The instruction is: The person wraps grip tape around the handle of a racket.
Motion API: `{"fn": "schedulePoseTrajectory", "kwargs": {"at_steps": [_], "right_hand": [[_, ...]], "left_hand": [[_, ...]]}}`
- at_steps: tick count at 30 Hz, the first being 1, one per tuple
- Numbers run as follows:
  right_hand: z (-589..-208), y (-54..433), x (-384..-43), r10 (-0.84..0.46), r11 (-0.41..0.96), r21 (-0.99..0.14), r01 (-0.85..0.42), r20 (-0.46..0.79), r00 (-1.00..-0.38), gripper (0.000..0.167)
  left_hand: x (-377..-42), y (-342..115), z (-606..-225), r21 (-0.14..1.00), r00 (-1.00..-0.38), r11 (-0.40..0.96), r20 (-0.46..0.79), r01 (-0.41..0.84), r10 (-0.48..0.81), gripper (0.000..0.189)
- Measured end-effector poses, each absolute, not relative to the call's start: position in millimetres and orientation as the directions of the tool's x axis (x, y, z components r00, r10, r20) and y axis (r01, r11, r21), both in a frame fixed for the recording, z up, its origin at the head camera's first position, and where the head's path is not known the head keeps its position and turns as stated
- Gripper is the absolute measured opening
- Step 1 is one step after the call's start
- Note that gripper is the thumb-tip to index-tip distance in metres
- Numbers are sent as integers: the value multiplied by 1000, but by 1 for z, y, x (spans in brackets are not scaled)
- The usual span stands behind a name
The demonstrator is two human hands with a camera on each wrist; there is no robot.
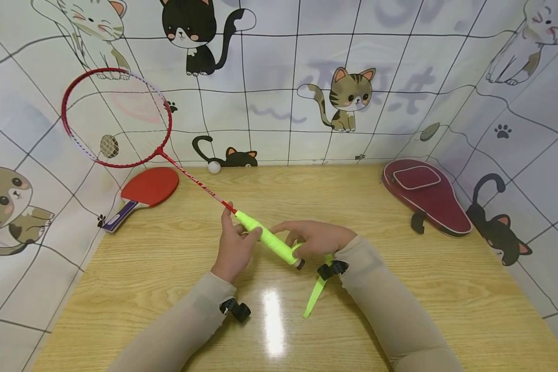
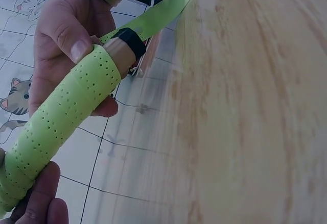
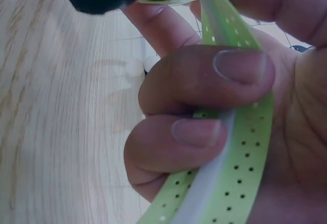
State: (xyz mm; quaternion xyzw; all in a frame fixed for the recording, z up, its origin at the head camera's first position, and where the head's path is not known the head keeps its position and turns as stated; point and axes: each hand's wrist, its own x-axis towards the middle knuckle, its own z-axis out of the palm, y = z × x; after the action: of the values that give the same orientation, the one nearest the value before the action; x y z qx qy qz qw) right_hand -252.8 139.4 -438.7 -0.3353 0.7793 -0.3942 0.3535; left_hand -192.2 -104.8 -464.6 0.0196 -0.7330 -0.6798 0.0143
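Note:
A red and white badminton racket (image 1: pixel 197 182) slants across the head view, its strung head up at the left. My left hand (image 1: pixel 234 248) holds its handle near the shaft, thumb on top. Neon-green perforated grip tape (image 1: pixel 272 243) is wound round most of the handle; a bare stretch with a dark end cap shows at the butt in the left wrist view. My right hand (image 1: pixel 323 237) is at the butt end, its thumb on the last turn. In the right wrist view its curled fingers (image 3: pixel 204 76) hold the loose tape strip (image 3: pixel 245 168), whose tail hangs below the wrist.
A red table-tennis bat (image 1: pixel 151 187) lies at the back left of the wooden table (image 1: pixel 176 330). Near the back edge is a small white ball (image 1: pixel 214 167). A maroon bat case (image 1: pixel 423 194) lies at the back right. Cat-print sheeting (image 1: pixel 269 103) stands behind and beside the table.

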Motion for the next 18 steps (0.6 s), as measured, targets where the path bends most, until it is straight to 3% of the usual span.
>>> {"fn": "schedulePoseTrajectory", "kwargs": {"at_steps": [11, 18], "right_hand": [[-438, 138, -253, -815, 456, -842, -289, -264, -517, 74], [-437, 140, -251, -811, 445, -875, -190, -303, -501, 79]], "left_hand": [[-193, -105, -465, 995, -997, 88, -44, -50, -65, 94], [-195, -106, -467, 996, -996, 77, -49, -54, -69, 89]]}}
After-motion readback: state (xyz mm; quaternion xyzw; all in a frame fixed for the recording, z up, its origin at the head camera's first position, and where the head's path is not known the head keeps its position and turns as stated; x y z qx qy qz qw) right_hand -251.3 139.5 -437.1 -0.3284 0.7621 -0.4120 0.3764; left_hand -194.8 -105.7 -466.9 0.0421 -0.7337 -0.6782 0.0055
